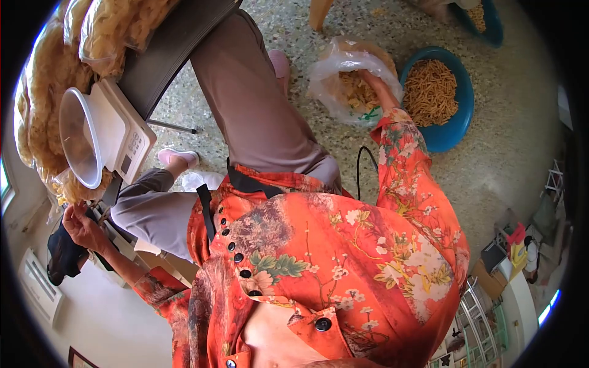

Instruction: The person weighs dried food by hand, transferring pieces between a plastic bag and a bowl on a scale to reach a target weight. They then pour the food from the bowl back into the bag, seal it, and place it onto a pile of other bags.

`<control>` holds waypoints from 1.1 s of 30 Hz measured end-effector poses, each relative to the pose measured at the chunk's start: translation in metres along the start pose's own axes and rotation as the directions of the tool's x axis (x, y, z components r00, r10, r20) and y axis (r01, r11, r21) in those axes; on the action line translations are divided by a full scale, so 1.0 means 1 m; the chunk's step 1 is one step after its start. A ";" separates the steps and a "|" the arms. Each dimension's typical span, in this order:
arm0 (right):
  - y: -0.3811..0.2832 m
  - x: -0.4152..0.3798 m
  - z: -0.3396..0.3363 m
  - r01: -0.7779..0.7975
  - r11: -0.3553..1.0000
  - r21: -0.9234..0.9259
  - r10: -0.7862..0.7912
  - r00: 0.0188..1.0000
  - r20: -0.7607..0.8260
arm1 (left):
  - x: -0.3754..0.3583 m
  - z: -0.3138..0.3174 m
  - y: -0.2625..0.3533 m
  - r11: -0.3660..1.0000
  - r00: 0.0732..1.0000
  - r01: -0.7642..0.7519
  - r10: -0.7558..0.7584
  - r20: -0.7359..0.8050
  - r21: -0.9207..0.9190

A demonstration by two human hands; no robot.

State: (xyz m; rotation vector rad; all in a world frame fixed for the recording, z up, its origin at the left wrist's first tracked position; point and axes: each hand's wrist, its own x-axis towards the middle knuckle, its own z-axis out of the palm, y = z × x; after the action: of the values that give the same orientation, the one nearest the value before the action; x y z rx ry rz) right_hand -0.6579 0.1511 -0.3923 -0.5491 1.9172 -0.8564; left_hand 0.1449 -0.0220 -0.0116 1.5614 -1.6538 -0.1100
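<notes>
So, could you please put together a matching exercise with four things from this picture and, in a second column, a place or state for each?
Things:
1. Round translucent plastic bowl
2. Open clear plastic bag
3. Round blue plastic basin beside that bag
4. Pink shoes

Places or states:
A. Filled with thin brown stick-shaped pieces
B. On the person's feet
C. On the boxy white scale
D. On the speckled floor, with the person's right hand reaching inside

Right pairs: 1-C; 2-D; 3-A; 4-B
</notes>
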 end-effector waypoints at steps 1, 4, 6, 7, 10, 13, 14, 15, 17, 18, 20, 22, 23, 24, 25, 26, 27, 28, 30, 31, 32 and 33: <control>0.002 0.000 0.000 -0.011 1.000 0.024 0.011 1.000 -0.003 | -0.001 0.001 0.000 1.000 1.000 -0.005 0.005 -0.002 -0.004; -0.002 0.010 0.003 0.022 0.997 -0.073 -0.023 0.999 -0.022 | -0.005 0.004 -0.003 0.997 1.000 -0.015 0.014 -0.014 -0.072; -0.015 0.006 0.009 0.052 0.981 -0.186 -0.059 0.998 -0.031 | -0.007 0.006 -0.002 0.996 1.000 -0.008 0.006 -0.026 -0.093; -0.030 0.002 0.010 0.041 0.933 -0.357 -0.092 0.988 -0.127 | -0.008 0.007 -0.003 0.996 1.000 -0.009 0.007 -0.026 -0.084; -0.056 -0.009 0.015 -0.094 0.982 -0.163 0.045 0.958 -0.285 | -0.008 0.012 0.004 0.999 0.999 -0.023 0.021 -0.027 -0.049; -0.057 -0.016 0.021 -0.185 0.925 0.331 0.298 0.895 -0.333 | -0.008 0.015 0.008 0.999 0.999 -0.041 0.040 -0.022 -0.032; -0.048 -0.014 0.021 -0.177 0.877 0.446 0.362 0.854 -0.374 | -0.009 0.016 0.007 0.998 0.999 -0.048 0.047 -0.016 -0.039; -0.037 -0.014 0.022 -0.175 0.880 0.442 0.359 0.853 -0.378 | -0.010 0.018 0.008 0.998 0.999 -0.044 0.043 -0.017 -0.044; 0.003 0.004 0.027 0.004 0.673 0.740 0.273 0.928 -0.254 | -0.011 0.020 0.006 0.996 0.998 -0.060 0.058 -0.021 -0.061; 0.002 -0.003 0.030 0.005 0.675 0.738 0.273 0.927 -0.257 | -0.011 0.022 0.006 0.996 0.998 -0.057 0.056 -0.020 -0.063; -0.005 -0.028 0.040 -0.029 0.533 0.846 0.310 0.937 -0.163 | -0.012 0.026 0.009 0.996 0.997 -0.066 0.064 -0.033 -0.067; -0.007 -0.045 0.039 -0.002 0.487 0.873 0.222 0.968 -0.121 | -0.014 0.031 0.018 0.996 0.998 -0.055 0.052 -0.042 -0.064; -0.008 -0.050 0.039 0.013 0.437 0.899 0.135 0.988 -0.080 | -0.016 0.032 0.019 0.998 0.998 -0.043 0.041 -0.046 -0.055; -0.005 -0.048 0.043 0.010 0.441 0.898 0.134 0.988 -0.077 | -0.016 0.034 0.017 0.998 0.998 -0.039 0.037 -0.048 -0.053; -0.002 -0.049 0.047 0.070 0.503 0.861 0.183 0.966 -0.185 | -0.015 0.036 0.016 0.995 0.997 -0.057 0.053 -0.048 -0.076; -0.001 -0.048 0.048 0.124 0.566 0.815 0.220 0.930 -0.294 | -0.014 0.039 0.015 0.992 0.996 -0.076 0.071 -0.050 -0.099; -0.003 -0.054 0.047 0.129 0.570 0.812 0.214 0.930 -0.298 | -0.014 0.043 0.016 0.992 0.996 -0.072 0.067 -0.054 -0.104; -0.003 -0.063 0.046 0.191 0.558 0.808 0.136 0.939 -0.316 | -0.014 0.044 0.016 0.989 0.996 -0.082 0.076 -0.053 -0.121; -0.005 -0.076 0.046 0.254 0.545 0.799 0.056 0.940 -0.336 | -0.014 0.048 0.019 0.986 0.995 -0.087 0.081 -0.052 -0.143; -0.006 -0.070 0.057 0.222 0.574 0.788 0.145 0.920 -0.365 | -0.016 0.048 0.016 0.986 0.992 -0.113 0.106 -0.062 -0.126; -0.008 -0.072 0.056 0.189 0.607 0.772 0.239 0.883 -0.404 | -0.016 0.051 0.019 0.984 0.990 -0.132 0.126 -0.061 -0.119; -0.007 -0.073 0.055 0.189 0.611 0.768 0.237 0.883 -0.406 | -0.018 0.054 0.021 0.985 0.991 -0.127 0.120 -0.061 -0.120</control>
State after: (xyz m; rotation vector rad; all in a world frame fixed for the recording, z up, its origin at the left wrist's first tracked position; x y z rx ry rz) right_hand -0.5747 0.1774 -0.3627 0.2825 1.6772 -1.8242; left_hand 0.0931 -0.0275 -0.0431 1.3545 -1.6650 -0.1023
